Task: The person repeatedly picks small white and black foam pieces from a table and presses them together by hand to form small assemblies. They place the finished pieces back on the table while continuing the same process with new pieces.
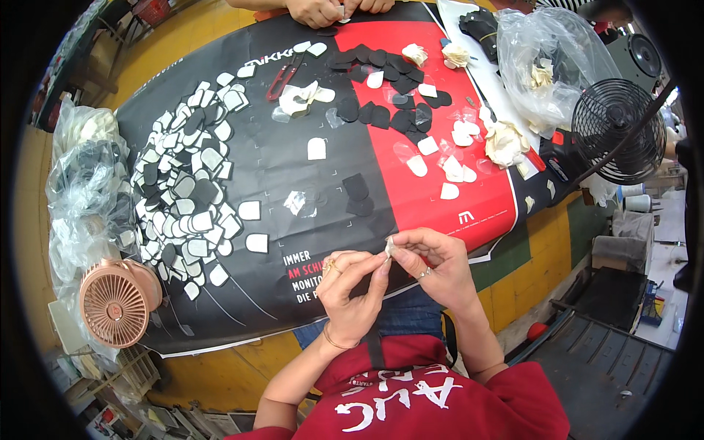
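Note:
Over the table's near edge, my left hand (350,292) and my right hand (443,268) meet fingertip to fingertip. Both pinch a small off-white piece (389,248), mostly covered by the fingers. To the left spreads a big heap of round-ended patches (193,185), white on one face and black on the other. Just beyond my hands lie a few black patches (357,188) and crumpled clear film (296,203). Single white patches (257,243) rest near the heap. More black patches (380,116) and white patches (417,166) are scattered farther off, around the red part of the mat.
A pink fan (116,302) and clear plastic bags (86,180) line the left edge. At right stand a black fan (618,132) and a large clear bag (546,59). A red-handled tool (281,82) lies at the back. Another person's hands (317,10) work across the table.

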